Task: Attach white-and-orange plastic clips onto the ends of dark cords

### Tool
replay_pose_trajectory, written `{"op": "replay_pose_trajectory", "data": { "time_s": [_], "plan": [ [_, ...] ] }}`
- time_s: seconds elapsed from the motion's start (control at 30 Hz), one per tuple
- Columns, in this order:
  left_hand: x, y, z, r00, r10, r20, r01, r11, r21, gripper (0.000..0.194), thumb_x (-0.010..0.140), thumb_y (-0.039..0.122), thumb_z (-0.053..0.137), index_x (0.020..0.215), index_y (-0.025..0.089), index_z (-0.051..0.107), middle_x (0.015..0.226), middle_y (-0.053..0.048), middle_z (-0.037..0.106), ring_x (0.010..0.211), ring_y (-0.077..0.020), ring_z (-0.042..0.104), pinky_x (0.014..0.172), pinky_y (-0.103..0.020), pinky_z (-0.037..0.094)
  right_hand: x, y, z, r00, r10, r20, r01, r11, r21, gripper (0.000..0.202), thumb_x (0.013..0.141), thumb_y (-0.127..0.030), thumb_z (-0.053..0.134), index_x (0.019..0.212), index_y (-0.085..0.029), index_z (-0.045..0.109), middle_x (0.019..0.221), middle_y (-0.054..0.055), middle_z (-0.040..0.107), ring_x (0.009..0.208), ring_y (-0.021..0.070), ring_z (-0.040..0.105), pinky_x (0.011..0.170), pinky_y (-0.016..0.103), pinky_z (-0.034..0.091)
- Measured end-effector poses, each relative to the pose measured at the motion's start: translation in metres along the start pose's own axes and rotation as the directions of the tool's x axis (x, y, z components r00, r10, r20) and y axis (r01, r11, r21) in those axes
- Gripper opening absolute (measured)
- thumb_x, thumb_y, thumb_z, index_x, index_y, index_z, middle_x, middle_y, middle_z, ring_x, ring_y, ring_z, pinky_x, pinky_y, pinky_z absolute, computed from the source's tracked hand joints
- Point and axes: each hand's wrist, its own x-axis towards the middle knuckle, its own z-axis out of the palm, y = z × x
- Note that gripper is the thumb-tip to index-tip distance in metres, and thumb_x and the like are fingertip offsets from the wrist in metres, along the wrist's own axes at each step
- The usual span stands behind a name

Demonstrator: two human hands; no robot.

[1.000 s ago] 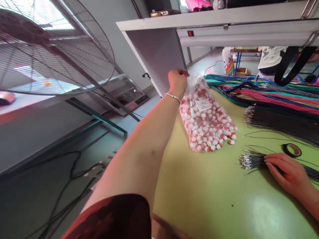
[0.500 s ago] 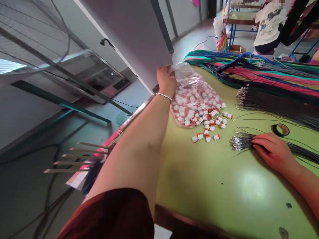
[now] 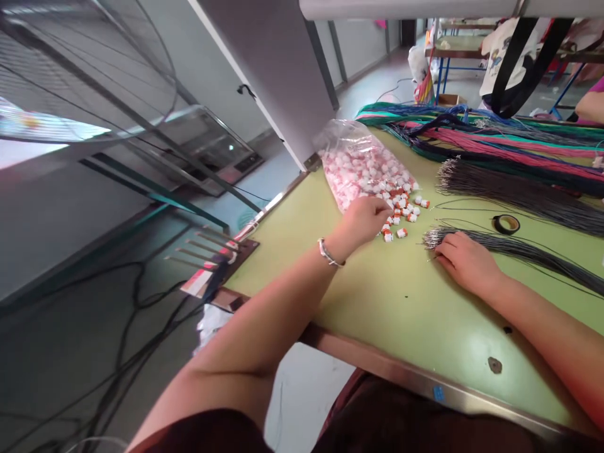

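A clear plastic bag [image 3: 361, 154] of small white-and-orange connectors lies on the green table, its mouth towards me. Loose connectors [image 3: 401, 204] are spilled in front of it. My left hand [image 3: 365, 220] is over the near edge of this spill, fingers curled together; whatever they pinch is hidden. To the right, my right hand [image 3: 467, 261] is closed around a bundle of thin black wires [image 3: 528, 248], just behind its silvery terminal ends [image 3: 431, 238]. A roll of black tape [image 3: 506, 224] sits beyond that bundle.
A larger black wire bundle [image 3: 514, 192] and long coloured wires [image 3: 500, 141] lie across the back of the table [image 3: 377, 308]. A rack with metal prongs [image 3: 207, 248] is fixed at the left edge. A fan [image 3: 94, 69] stands at left. Another person [image 3: 503, 56] is far behind.
My left hand has come back from the far end of the bag to the loose connectors. My right hand remains at the wire bundle; the view has shifted.
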Motion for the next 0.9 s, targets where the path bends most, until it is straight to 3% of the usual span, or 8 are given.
{"op": "replay_pose_trajectory", "data": {
  "time_s": [0.17, 0.3, 0.4, 0.47, 0.57, 0.63, 0.7, 0.9],
  "plan": [
    [-0.007, 0.017, 0.022, 0.993, 0.091, 0.079, -0.109, 0.957, 0.267, 0.021, 0.081, 0.024, 0.052, 0.066, 0.017, 0.065, 0.074, -0.008, 0.064, 0.076, -0.0205, 0.058, 0.069, -0.032, 0.044, -0.003, -0.004, 0.001, 0.997, -0.010, 0.075, 0.019, 0.993, -0.119, 0.016, 0.092, -0.017, 0.045, 0.087, -0.015, 0.061, 0.091, 0.011, 0.061, 0.089, 0.0225, 0.054, 0.065, 0.030, 0.038],
    [-0.015, 0.024, 0.046, 0.989, 0.105, 0.106, -0.136, 0.920, 0.367, 0.013, 0.078, 0.015, 0.055, 0.075, 0.014, 0.068, 0.088, -0.013, 0.066, 0.089, -0.0252, 0.060, 0.077, -0.035, 0.046, -0.010, -0.004, -0.007, 0.993, 0.054, 0.104, -0.048, 0.997, -0.061, 0.016, 0.092, -0.018, 0.041, 0.090, -0.015, 0.057, 0.092, 0.011, 0.062, 0.072, 0.0193, 0.057, 0.056, 0.031, 0.032],
    [-0.020, 0.025, 0.057, 0.995, 0.097, 0.034, -0.102, 0.974, 0.201, 0.013, 0.080, 0.016, 0.056, 0.081, 0.015, 0.068, 0.090, -0.012, 0.067, 0.089, -0.0250, 0.061, 0.078, -0.037, 0.047, -0.013, 0.003, -0.015, 0.983, 0.170, 0.066, -0.177, 0.976, 0.124, 0.014, 0.091, -0.021, 0.042, 0.092, -0.016, 0.055, 0.076, 0.006, 0.063, 0.058, 0.0166, 0.054, 0.053, 0.030, 0.029],
    [-0.022, 0.026, 0.059, 1.000, 0.030, 0.009, -0.028, 0.992, -0.122, 0.011, 0.080, 0.022, 0.060, 0.085, 0.017, 0.068, 0.084, -0.008, 0.069, 0.081, -0.0215, 0.063, 0.074, -0.035, 0.049, -0.013, 0.009, -0.017, 0.974, 0.226, 0.011, -0.217, 0.920, 0.328, 0.010, 0.088, -0.021, 0.045, 0.088, -0.018, 0.055, 0.063, 0.001, 0.060, 0.053, 0.0145, 0.051, 0.052, 0.028, 0.031],
    [-0.027, 0.030, 0.063, 0.990, -0.077, 0.121, 0.137, 0.749, -0.648, 0.022, 0.074, 0.031, 0.070, 0.091, 0.017, 0.068, 0.073, -0.004, 0.069, 0.065, -0.0157, 0.063, 0.063, -0.030, 0.050, -0.011, 0.015, -0.018, 0.948, 0.317, -0.035, -0.205, 0.690, 0.694, 0.010, 0.084, -0.025, 0.050, 0.079, -0.019, 0.056, 0.063, -0.001, 0.060, 0.050, 0.0110, 0.049, 0.050, 0.025, 0.037],
    [-0.030, 0.033, 0.066, 0.978, -0.066, 0.197, 0.201, 0.540, -0.817, 0.031, 0.068, 0.033, 0.076, 0.094, 0.016, 0.071, 0.073, -0.004, 0.070, 0.065, -0.0141, 0.063, 0.064, -0.029, 0.051, -0.010, 0.015, -0.018, 0.919, 0.394, 0.003, -0.209, 0.481, 0.852, 0.014, 0.082, -0.031, 0.053, 0.079, -0.018, 0.059, 0.065, -0.001, 0.060, 0.048, 0.0095, 0.049, 0.047, 0.024, 0.040],
    [-0.031, 0.034, 0.069, 0.968, -0.050, 0.244, 0.244, 0.396, -0.885, 0.034, 0.063, 0.030, 0.081, 0.093, 0.017, 0.074, 0.082, -0.005, 0.073, 0.072, -0.0141, 0.065, 0.073, -0.030, 0.052, -0.009, 0.013, -0.019, 0.889, 0.456, 0.042, -0.229, 0.364, 0.903, 0.017, 0.079, -0.034, 0.056, 0.078, -0.018, 0.062, 0.063, -0.002, 0.059, 0.045, 0.0086, 0.046, 0.043, 0.023, 0.039],
    [-0.030, 0.032, 0.072, 0.944, -0.062, 0.324, 0.329, 0.194, -0.924, 0.023, 0.073, 0.032, 0.074, 0.090, 0.018, 0.076, 0.090, -0.006, 0.074, 0.077, -0.0129, 0.066, 0.092, -0.033, 0.049, -0.007, 0.006, -0.015, 0.848, 0.516, -0.119, -0.210, 0.535, 0.819, 0.009, 0.072, -0.022, 0.058, 0.064, -0.018, 0.060, 0.056, -0.002, 0.058, 0.050, 0.0096, 0.048, 0.050, 0.023, 0.039]
  ]
}}
